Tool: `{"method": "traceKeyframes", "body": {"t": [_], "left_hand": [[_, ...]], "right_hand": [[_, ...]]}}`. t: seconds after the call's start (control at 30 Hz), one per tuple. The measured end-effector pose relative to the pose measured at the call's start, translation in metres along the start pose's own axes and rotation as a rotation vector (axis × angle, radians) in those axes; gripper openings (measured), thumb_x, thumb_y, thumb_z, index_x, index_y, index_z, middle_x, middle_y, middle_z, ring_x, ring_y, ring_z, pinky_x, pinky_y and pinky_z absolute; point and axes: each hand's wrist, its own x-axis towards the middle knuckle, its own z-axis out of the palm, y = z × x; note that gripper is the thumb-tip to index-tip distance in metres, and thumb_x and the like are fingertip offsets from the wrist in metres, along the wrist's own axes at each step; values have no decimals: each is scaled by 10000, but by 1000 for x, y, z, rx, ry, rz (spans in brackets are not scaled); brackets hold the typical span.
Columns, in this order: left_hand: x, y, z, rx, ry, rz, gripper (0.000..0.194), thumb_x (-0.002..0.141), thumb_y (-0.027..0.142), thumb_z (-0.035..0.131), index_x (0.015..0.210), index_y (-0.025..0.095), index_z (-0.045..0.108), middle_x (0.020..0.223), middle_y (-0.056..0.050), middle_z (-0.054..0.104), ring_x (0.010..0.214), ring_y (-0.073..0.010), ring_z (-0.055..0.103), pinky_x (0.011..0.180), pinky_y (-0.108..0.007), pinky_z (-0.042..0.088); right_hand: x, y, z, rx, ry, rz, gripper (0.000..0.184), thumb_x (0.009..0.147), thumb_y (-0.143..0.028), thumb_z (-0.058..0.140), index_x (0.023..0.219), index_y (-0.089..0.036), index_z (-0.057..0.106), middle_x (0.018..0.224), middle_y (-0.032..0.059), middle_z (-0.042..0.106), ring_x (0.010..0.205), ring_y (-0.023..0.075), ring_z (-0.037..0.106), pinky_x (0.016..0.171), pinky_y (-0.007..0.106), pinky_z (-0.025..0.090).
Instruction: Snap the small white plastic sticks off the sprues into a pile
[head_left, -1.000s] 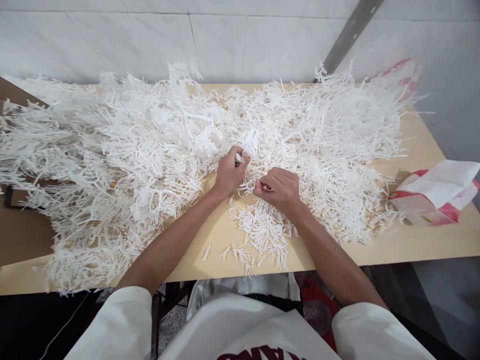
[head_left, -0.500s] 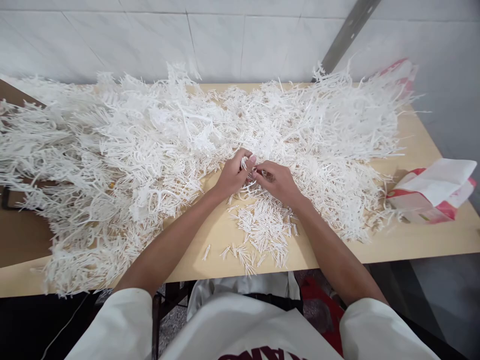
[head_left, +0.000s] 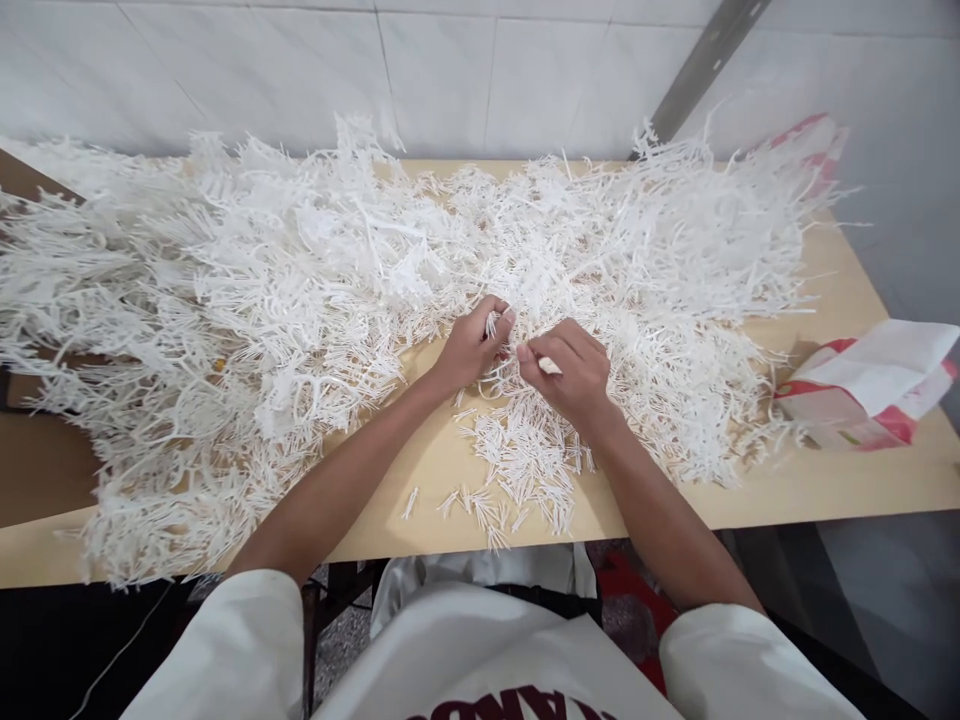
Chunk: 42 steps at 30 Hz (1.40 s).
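One long tan desk (head_left: 847, 485) holds all the white stuff. A big heap of white twiggy strands (head_left: 300, 270) spreads from the left end along the far edge and almost to the far right corner. A brown box (head_left: 45, 460) sits at the left end, partly under the strands. A pink and white pack (head_left: 847, 405) sits by the right end, with a white sheet poking out. A small pile of short white bits (head_left: 532, 460) lies between the heap and the middle of the near edge. Just past that pile, the right hand (head_left: 566, 370) has its fingers curled tight around a white bundle (head_left: 550, 367). The left hand (head_left: 480, 345) is near it, fingers closed on a little white bunch (head_left: 491, 324). I cannot tell if the hands touch the same strand.
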Motion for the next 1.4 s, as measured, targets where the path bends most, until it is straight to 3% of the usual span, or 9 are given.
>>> {"method": "traceKeyframes", "body": {"t": [0.17,0.3,0.47,0.73,0.9,1.0,1.13,1.3,1.4], "left_hand": [[-2,-1,0,-36,90,-22,348,923,563,397,974,225,461,709,20,496,550,-69,513,520,-212,482],[-4,3,-2,31,50,28,344,930,550,394,956,217,476,742,2,532,597,-85,539,555,-231,473],[-4,3,0,58,-19,49,343,936,551,374,922,219,459,704,22,549,589,-82,535,578,-229,465],[5,-5,-6,-77,110,-95,364,924,596,355,949,237,410,606,52,472,469,-68,514,437,-203,371],[3,-1,-5,-19,-32,-57,325,891,550,482,972,236,463,533,71,456,448,-81,527,444,-205,374],[0,0,-2,119,77,13,256,876,447,548,1022,249,478,505,86,428,419,-78,471,452,-217,336],[-5,-5,2,364,194,134,207,861,349,558,1015,244,467,515,92,425,420,-75,406,492,-229,306],[-8,-10,7,602,45,326,167,872,361,497,950,214,481,569,54,522,488,-89,482,507,-217,291],[-9,-5,5,516,-36,352,231,879,385,492,1037,217,495,630,49,571,522,-82,512,534,-216,349]], "right_hand": [[8,8,1,147,-83,328,229,950,-338,444,1052,-251,629,953,39,657,848,150,605,742,326,493],[9,7,2,215,-309,336,267,919,-456,495,1015,-243,624,951,27,654,875,150,600,762,311,476],[7,7,6,145,-391,300,227,930,-390,479,809,-216,561,676,-26,584,605,100,495,577,253,369],[-1,-6,-2,53,-121,-115,259,896,-214,489,639,-230,461,545,-27,493,534,106,414,526,279,352],[4,2,-6,92,28,177,121,928,-330,502,949,-257,597,863,32,654,755,146,594,655,317,478],[9,8,-4,96,37,356,232,938,-388,468,1077,-265,607,1081,69,614,967,181,600,734,338,505],[9,3,1,187,-36,438,232,913,-442,512,879,-240,620,829,11,630,777,133,587,708,302,481],[8,0,5,296,-153,435,254,892,-476,537,848,-235,606,788,-13,643,693,104,564,647,261,454],[9,5,3,288,-119,453,273,928,-448,480,832,-227,607,756,-6,635,677,107,557,639,267,445]]}}
